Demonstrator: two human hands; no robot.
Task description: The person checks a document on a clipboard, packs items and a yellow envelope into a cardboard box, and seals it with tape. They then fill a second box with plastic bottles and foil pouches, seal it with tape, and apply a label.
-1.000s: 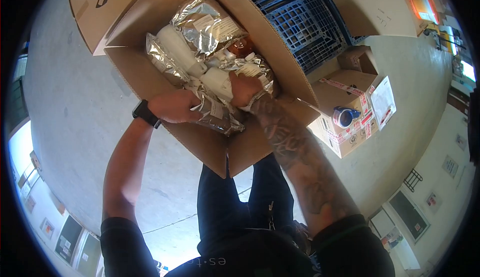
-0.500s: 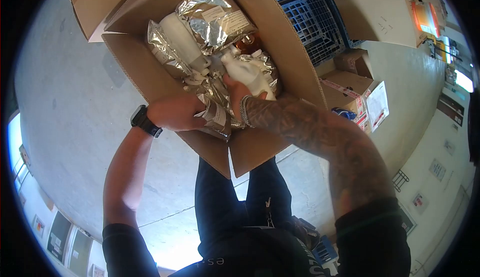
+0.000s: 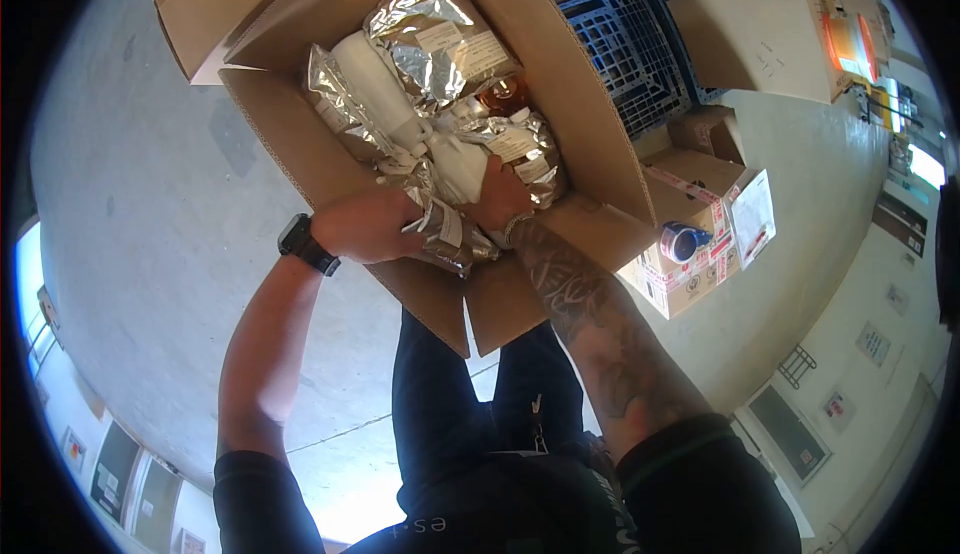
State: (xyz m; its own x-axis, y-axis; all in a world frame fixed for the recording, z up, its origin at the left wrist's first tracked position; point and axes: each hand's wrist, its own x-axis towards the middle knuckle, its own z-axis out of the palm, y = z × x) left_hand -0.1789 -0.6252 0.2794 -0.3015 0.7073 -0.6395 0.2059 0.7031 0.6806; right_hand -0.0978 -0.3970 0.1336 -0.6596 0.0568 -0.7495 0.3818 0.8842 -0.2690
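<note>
The person's right hand [image 3: 500, 199] is closed around the lower part of a soft-looking white plastic bottle [image 3: 460, 167], while the left hand [image 3: 365, 226] pinches the edge of a crinkled silver foil packet [image 3: 450, 234] just beside it. Both hands are inside an open brown cardboard box [image 3: 590, 94], at its near end. For good handling, the right hand would best keep its grip on the firm body of the bottle and turn it without squeezing, with its narrow end clear of the foil; the left would best hold the packet aside by its seam, so that neither snags or tears. Just beyond the hands lie a second white plastic bottle [image 3: 375, 84], a large labelled foil bag [image 3: 435, 44], an amber bottle [image 3: 503, 95] and, right of the right hand, a smaller labelled foil bag [image 3: 530, 159]. What bears the box cannot be told; around it spreads a smooth grey floor [image 3: 120, 204]. Beyond the right hand are a blue plastic lattice crate [image 3: 630, 44] and, farther right, a brown carton with red-and-white tape [image 3: 680, 299], bearing a blue roll [image 3: 685, 242] and a white paper sheet [image 3: 752, 212].
</note>
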